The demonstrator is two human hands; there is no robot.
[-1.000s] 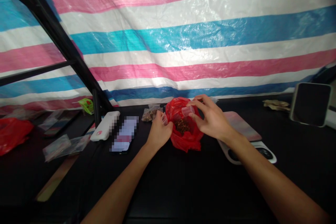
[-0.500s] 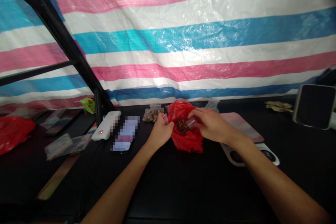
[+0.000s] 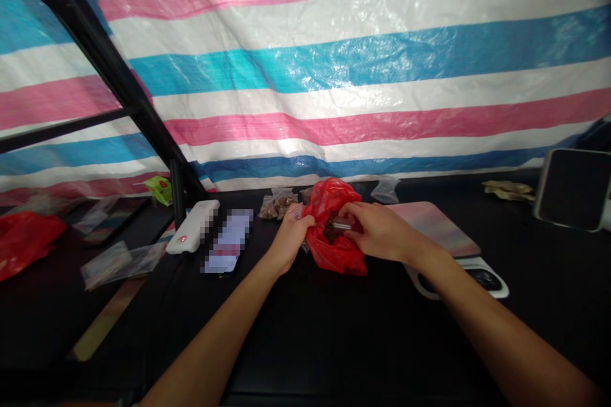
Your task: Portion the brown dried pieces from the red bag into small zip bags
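A red plastic bag [image 3: 331, 254] stands on the black table, gathered around both hands. My left hand [image 3: 290, 241] grips the bag's left edge. My right hand [image 3: 379, 232] pinches a small clear plastic cup [image 3: 342, 224] at the bag's mouth, shut on it. Dark brown crumbly pieces [image 3: 331, 230] lie inside the bag, mostly hidden by the cup and fingers. How much the cup holds cannot be seen.
Behind the hands lie a small clear bag of brown pieces [image 3: 275, 206] and a clear plastic bag [image 3: 386, 189]. A phone [image 3: 228, 240] and white power bank [image 3: 193, 227] lie left; a pink mouse pad [image 3: 432, 229] lies right.
My right hand has lowered the clear cup from above the bag's mouth down among the brown pieces. The bag has gathered closer around both hands.
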